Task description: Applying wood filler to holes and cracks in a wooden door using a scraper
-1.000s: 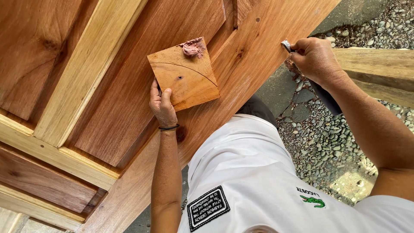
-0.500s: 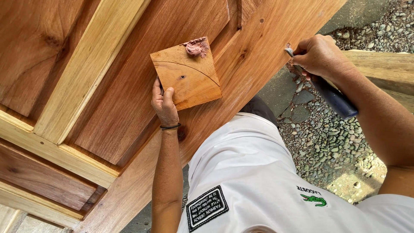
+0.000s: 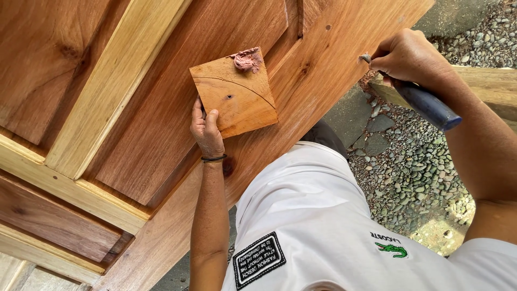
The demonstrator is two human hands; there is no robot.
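My left hand (image 3: 207, 132) grips a small square wooden board (image 3: 237, 94) by its lower edge, held flat over a large varnished wooden door (image 3: 134, 124). A lump of pinkish wood filler (image 3: 246, 59) sits at the board's far corner. My right hand (image 3: 409, 54) is closed on a blue-handled tool (image 3: 428, 105), a putty knife or chisel by its look. Its metal tip (image 3: 366, 57) touches the door's surface near the door's right edge. A dark band circles my left wrist.
The door has lighter rails (image 3: 107, 91) and raised panels and fills the left and middle of the view. A rough timber beam (image 3: 484, 89) lies under my right arm. Gravel and flat stones (image 3: 409, 178) cover the ground at right. My white shirt (image 3: 323, 231) fills the bottom.
My right hand has turned the tool so its blue handle now points down and right, with the tip staying at the door's edge. The left hand and board have barely shifted.
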